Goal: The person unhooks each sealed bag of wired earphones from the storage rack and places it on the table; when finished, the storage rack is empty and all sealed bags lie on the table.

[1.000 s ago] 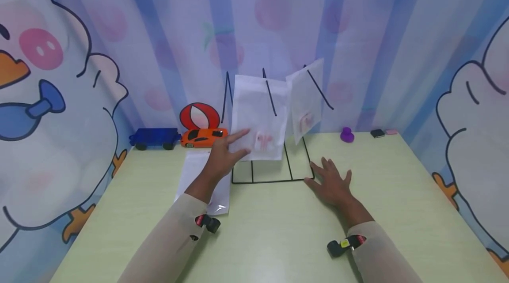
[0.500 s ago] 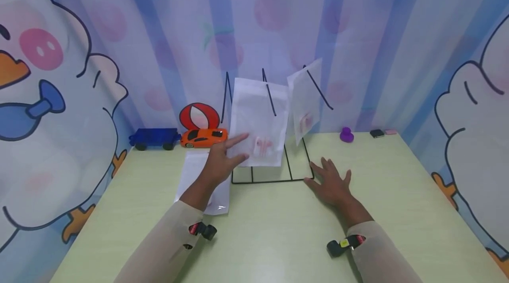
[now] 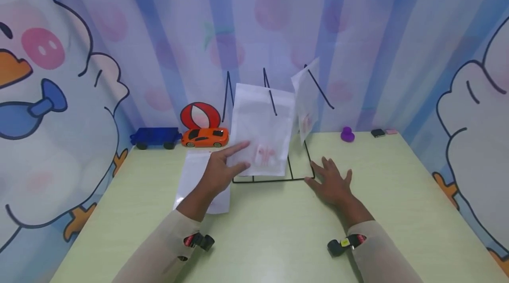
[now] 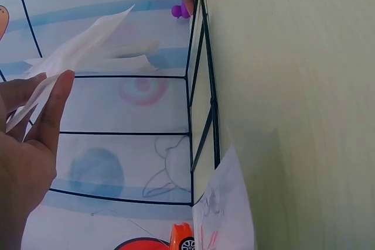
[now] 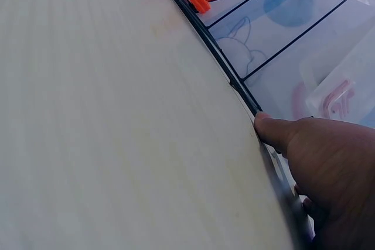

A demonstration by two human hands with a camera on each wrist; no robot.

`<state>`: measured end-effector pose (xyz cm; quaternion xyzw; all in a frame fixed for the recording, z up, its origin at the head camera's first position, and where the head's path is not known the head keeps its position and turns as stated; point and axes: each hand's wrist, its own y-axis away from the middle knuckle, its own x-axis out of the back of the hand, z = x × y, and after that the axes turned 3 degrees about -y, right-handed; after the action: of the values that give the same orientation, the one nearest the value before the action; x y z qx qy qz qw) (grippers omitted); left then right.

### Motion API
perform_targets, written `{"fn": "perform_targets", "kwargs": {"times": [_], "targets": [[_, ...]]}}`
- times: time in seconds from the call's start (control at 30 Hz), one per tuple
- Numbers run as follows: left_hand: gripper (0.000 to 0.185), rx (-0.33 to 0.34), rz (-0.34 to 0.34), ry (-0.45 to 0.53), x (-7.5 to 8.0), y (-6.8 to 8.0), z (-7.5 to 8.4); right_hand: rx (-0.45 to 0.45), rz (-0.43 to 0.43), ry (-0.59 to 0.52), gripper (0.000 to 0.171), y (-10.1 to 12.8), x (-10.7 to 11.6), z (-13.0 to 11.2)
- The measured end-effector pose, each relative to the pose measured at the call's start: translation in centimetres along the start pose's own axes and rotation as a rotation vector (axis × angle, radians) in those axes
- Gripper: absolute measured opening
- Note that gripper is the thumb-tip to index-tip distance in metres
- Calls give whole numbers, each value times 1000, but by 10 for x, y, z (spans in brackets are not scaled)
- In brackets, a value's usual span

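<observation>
My left hand pinches the left edge of a white flat packet between thumb and fingers. The packet hangs upright at the middle prong of a black wire rack, with the prong showing in front of its upper part. A small pinkish item shows low in the packet. Beside it, a second white packet hangs turned on the right prong. At the front right corner of the rack's base, my right hand holds the wire, its thumb on the front bar and its other fingers spread beyond.
Another white packet lies on the table, partly under my left forearm. An orange toy car and a blue toy wagon stand at the back left. A purple object and a small black piece sit at the back right.
My left hand has drawn the packet down and toward me along the middle prong. The packet on the right prong has turned more edge-on. My right hand has stayed in place.
</observation>
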<state>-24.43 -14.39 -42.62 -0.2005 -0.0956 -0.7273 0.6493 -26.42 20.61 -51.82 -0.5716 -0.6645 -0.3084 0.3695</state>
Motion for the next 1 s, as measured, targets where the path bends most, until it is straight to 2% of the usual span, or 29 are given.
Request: {"fn": "perform_targets", "kwargs": {"times": [0.3, 0.43, 0.7, 1.0], "targets": [[64, -44, -5, -16, -6, 12, -5, -13, -12, 1, 72, -1, -2, 4], [64, -73, -17, 4, -7, 18, -7, -11, -5, -3, 72, -1, -2, 4], [63, -86, -27, 66, -10, 30, -7, 10, 7, -13, 72, 0, -1, 4], [65, -2, -21, 85, -16, 45, -4, 0, -2, -11, 72, -1, 0, 2]]}}
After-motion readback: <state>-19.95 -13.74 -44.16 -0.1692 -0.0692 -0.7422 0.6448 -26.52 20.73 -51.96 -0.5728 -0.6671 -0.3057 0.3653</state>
